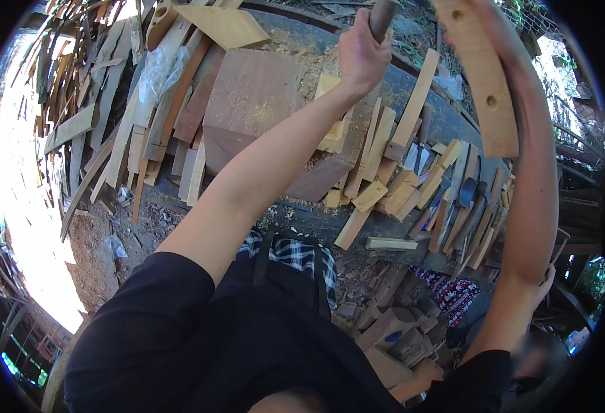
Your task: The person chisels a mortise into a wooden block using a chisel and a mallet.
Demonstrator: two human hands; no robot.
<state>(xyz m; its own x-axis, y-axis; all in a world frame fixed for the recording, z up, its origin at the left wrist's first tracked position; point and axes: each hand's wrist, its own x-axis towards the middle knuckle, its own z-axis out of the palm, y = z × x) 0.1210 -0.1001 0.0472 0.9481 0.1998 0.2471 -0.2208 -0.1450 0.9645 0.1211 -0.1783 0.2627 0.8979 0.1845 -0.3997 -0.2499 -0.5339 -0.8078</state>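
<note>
My left hand (364, 56) is stretched out over the far side of the workbench, its fingers wrapped round a thick greyish wooden handle (383, 19). The handle's other end lies beyond the picture's upper edge. Raised at the upper right, my right hand (503, 38) grips the side of a long pale wooden board (483, 86) with round holes in it. Motion smears these fingers. Below my left forearm sit large reddish-brown wood blocks (247, 86) strewn with shavings, and a smaller pale wood piece (330, 141) lies on them.
Offcuts and tools (454, 199) crowd the bench's right side. Long strips of scrap wood (110, 89) pile up at the left, with a clear plastic bag (161, 69) on top. At the lower right, another person (457, 296) in patterned cloth is close to my right arm.
</note>
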